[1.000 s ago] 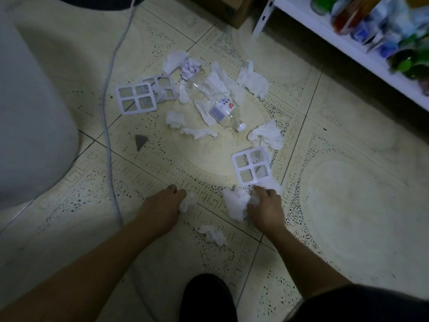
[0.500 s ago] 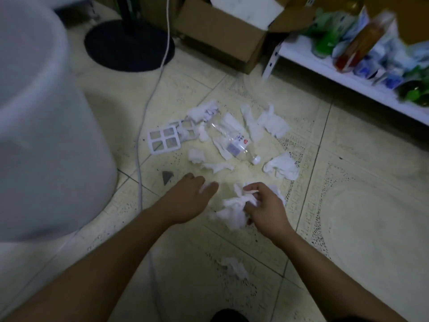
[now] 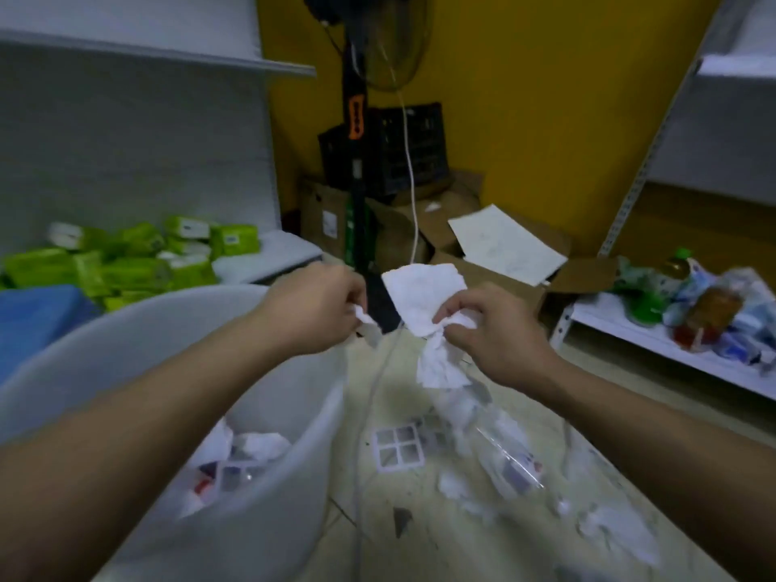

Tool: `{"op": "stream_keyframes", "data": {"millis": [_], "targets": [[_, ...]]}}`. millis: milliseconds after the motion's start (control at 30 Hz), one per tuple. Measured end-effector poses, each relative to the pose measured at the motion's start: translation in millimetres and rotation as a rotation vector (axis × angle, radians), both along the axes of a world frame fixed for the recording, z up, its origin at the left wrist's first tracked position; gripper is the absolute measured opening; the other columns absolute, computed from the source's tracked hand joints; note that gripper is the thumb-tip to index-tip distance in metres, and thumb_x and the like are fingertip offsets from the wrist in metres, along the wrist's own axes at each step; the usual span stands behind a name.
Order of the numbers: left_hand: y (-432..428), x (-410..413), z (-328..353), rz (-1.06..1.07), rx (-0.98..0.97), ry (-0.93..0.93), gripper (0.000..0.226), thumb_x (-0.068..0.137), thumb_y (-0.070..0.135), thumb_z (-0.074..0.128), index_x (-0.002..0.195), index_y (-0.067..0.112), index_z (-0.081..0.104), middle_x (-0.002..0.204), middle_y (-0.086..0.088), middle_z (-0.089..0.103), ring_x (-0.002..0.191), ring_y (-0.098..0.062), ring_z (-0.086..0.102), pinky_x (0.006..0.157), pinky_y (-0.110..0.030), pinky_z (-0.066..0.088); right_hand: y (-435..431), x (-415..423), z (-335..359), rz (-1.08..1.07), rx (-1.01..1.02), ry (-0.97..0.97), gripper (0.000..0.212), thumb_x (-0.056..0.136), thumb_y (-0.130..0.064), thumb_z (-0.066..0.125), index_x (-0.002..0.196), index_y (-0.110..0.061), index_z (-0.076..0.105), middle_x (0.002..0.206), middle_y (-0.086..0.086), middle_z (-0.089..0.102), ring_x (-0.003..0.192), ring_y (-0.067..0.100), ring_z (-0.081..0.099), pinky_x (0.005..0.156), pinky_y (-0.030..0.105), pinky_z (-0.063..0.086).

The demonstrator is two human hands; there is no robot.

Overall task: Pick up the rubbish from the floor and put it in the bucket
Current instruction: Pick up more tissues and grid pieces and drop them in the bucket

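Observation:
My left hand [image 3: 317,315] is raised over the far rim of the white bucket [image 3: 138,325], pinching a small scrap of white tissue [image 3: 366,321]. My right hand [image 3: 489,331] is level with it, just right of the bucket, gripping a bunch of white tissues [image 3: 424,300] that hangs down below the fist. Inside the bucket lie crumpled papers and other rubbish [image 3: 247,451]. On the floor remain a clear plastic bottle [image 3: 510,457], a white grid-shaped plastic piece [image 3: 399,449] and several tissue scraps [image 3: 617,531].
A white cable [image 3: 411,195] drops from a standing fan [image 3: 357,119] to the floor beside the bucket. Cardboard boxes [image 3: 453,228] and a black crate stand at the back. White shelves hold green packs [image 3: 138,258] at left and bottles [image 3: 709,312] at right.
Both hands have lifted from the floor with the tissues they picked up and swung left towards the bucket. The view has tilted up from the floor to the room.

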State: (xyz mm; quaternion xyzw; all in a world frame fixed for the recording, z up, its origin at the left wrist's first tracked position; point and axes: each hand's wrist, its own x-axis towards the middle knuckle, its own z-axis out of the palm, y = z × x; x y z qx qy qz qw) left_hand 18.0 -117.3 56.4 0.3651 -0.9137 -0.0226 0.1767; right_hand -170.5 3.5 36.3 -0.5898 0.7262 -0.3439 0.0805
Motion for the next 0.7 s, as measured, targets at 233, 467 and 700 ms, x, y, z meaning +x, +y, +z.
{"op": "stream_keyframes", "data": {"millis": [233, 467, 700], "targets": [[-51.2, 122.8, -8.4, 0.288, 0.239, -0.137, 0.022, 0.08, 0.041, 0.066, 0.086, 0.02, 0.07, 0.08, 0.001, 0.067, 0.072, -0.015, 0.059, 0.061, -0.025, 0.043, -77.8, 122.9, -5.6, 0.209, -0.031, -0.055, 0.016, 0.081, -0.016, 0.066, 0.087, -0.03, 0.068, 0.095, -0.012, 0.061, 0.091, 0.008, 0.057, 0.07, 0.021, 0.042], [-47.1, 126.1, -31.6, 0.239, 0.189, -0.233, 0.058, 0.082, 0.016, 0.053, 0.139, 0.02, 0.042, 0.144, -0.008, 0.044, 0.13, -0.026, 0.044, 0.106, -0.039, 0.04, -82.5, 137.0, -32.9, 0.449, 0.369, 0.33, 0.046, 0.085, -0.04, 0.059, 0.131, -0.037, 0.053, 0.143, -0.007, 0.05, 0.132, 0.019, 0.043, 0.111, 0.045, 0.032], [4.8, 40.0, -45.1, -0.117, 0.001, -0.049, 0.049, 0.086, 0.037, 0.052, 0.133, 0.026, 0.046, 0.136, -0.001, 0.051, 0.122, -0.02, 0.048, 0.096, -0.035, 0.044, -16.0, 6.9, -14.2, 0.205, 0.4, 0.356, 0.044, 0.087, -0.04, 0.06, 0.13, -0.034, 0.054, 0.14, -0.007, 0.052, 0.125, 0.014, 0.049, 0.092, 0.023, 0.036]]}}
